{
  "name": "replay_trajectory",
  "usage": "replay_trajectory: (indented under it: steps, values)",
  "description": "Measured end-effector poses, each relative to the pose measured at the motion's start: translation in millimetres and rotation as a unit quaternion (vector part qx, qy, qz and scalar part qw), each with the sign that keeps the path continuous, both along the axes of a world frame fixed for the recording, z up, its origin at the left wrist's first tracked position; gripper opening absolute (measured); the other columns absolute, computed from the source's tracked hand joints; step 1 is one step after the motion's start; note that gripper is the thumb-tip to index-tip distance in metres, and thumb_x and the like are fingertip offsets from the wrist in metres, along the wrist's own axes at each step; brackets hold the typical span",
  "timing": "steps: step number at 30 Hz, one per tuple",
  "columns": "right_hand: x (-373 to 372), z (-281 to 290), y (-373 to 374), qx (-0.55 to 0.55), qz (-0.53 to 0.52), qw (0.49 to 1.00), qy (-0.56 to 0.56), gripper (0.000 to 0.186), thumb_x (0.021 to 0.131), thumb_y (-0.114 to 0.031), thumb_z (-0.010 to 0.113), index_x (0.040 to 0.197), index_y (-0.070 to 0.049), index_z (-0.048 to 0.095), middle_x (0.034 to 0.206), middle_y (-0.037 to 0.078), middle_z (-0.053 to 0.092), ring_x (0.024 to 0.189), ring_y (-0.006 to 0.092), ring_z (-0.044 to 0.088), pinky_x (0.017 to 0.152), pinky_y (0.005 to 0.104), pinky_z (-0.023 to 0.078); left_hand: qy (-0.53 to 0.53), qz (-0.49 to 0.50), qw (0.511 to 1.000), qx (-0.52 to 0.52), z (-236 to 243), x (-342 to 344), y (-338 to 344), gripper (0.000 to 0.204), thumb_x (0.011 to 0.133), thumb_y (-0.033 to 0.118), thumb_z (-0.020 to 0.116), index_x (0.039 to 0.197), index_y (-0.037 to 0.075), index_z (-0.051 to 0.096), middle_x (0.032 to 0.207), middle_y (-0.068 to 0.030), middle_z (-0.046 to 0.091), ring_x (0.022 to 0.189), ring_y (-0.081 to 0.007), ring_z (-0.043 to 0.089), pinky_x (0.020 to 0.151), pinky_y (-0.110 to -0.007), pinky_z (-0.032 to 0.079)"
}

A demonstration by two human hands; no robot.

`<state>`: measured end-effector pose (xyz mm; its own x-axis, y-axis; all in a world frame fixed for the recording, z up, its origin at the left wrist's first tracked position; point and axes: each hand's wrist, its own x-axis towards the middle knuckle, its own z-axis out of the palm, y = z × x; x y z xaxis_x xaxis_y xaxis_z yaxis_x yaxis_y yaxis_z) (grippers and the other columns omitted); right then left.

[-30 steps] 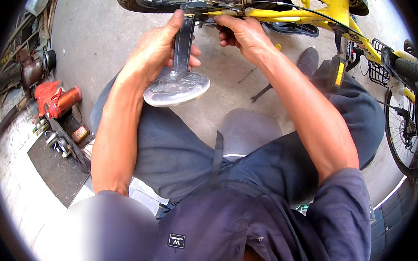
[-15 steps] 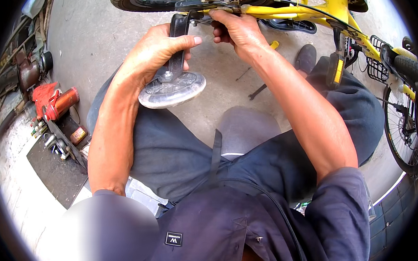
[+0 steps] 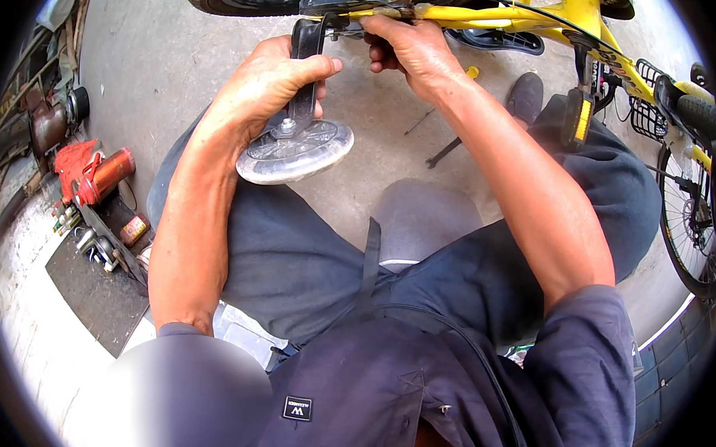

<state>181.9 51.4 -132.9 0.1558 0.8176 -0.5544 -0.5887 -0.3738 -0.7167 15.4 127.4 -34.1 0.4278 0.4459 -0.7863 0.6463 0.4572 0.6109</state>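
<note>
My left hand point(image 3: 281, 79) is wrapped round the black bracket of a training wheel point(image 3: 295, 153), thumb across its front. The wheel, pale and clear-rimmed, hangs at the bracket's lower end. The bracket's upper end meets the rear axle area of a yellow bicycle point(image 3: 477, 17), which lies on its side at the top. At that frame, just right of the bracket, my right hand point(image 3: 414, 52) has its index finger stretched against the metal and the other fingers curled. Whatever those fingertips may hold is hidden.
On the floor between my legs lie a wrench point(image 3: 443, 153) and a yellow-handled screwdriver point(image 3: 472, 72). A red cylindrical tool point(image 3: 114, 172) and metal parts sit at the left. Another bicycle wheel point(image 3: 688, 221) stands at the right. A pedal point(image 3: 579, 116) juts down near my right knee.
Almost nothing differs. Both hands keep their places at the bracket and frame, with only a very slight shift of the fingers.
</note>
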Motion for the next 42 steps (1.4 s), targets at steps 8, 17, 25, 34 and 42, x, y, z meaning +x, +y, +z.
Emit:
replay_trajectory:
  steps: [8,17,25,34,42]
  values:
    - [-4,7,0,-0.019,-0.017,1.000,-0.001,0.019,0.084,-0.016,0.070,0.090,0.001,0.064,0.075,0.005,0.062,0.060,0.0134,0.060,0.053,0.0287,0.054,0.032,-0.028,0.997,0.058,0,2,-2,0.023,0.090,0.020,0.062,0.085,0.000,0.052,0.063,-0.0044,0.057,0.053,-0.0106,0.056,0.050,-0.024,0.046]
    - [-12,16,2,-0.065,-0.065,0.995,-0.024,0.021,0.081,-0.012,0.070,0.093,0.005,0.064,0.074,0.006,0.062,0.056,0.0131,0.057,0.047,0.0285,0.051,0.085,-0.102,0.980,0.147,-9,0,3,0.029,0.084,0.027,0.060,0.085,-0.002,0.055,0.064,-0.0023,0.055,0.052,-0.0094,0.050,0.047,-0.028,0.041]
    - [-17,29,4,-0.133,-0.065,0.987,-0.060,0.016,0.082,-0.015,0.070,0.086,-0.002,0.062,0.073,0.001,0.058,0.060,0.0106,0.051,0.051,0.0275,0.047,0.089,-0.133,0.975,0.157,-12,-2,5,0.032,0.088,0.029,0.061,0.091,-0.002,0.055,0.067,-0.0035,0.059,0.053,-0.0081,0.054,0.046,-0.026,0.043]
    - [-24,23,6,-0.144,-0.117,0.980,-0.074,0.024,0.079,-0.018,0.074,0.086,0.004,0.066,0.072,0.005,0.062,0.055,0.0138,0.052,0.046,0.0307,0.041,0.078,-0.124,0.976,0.161,-7,1,1,0.034,0.088,0.032,0.062,0.089,-0.002,0.053,0.061,-0.0070,0.059,0.049,-0.0099,0.054,0.043,-0.027,0.043]
    - [-15,22,9,-0.156,-0.040,0.981,-0.109,0.019,0.082,-0.019,0.070,0.085,-0.002,0.062,0.071,0.002,0.058,0.055,0.0106,0.049,0.047,0.0276,0.040,0.105,-0.123,0.973,0.165,-18,1,2,0.042,0.081,0.033,0.062,0.091,-0.008,0.060,0.071,-0.0132,0.062,0.062,-0.0186,0.059,0.057,-0.035,0.047]
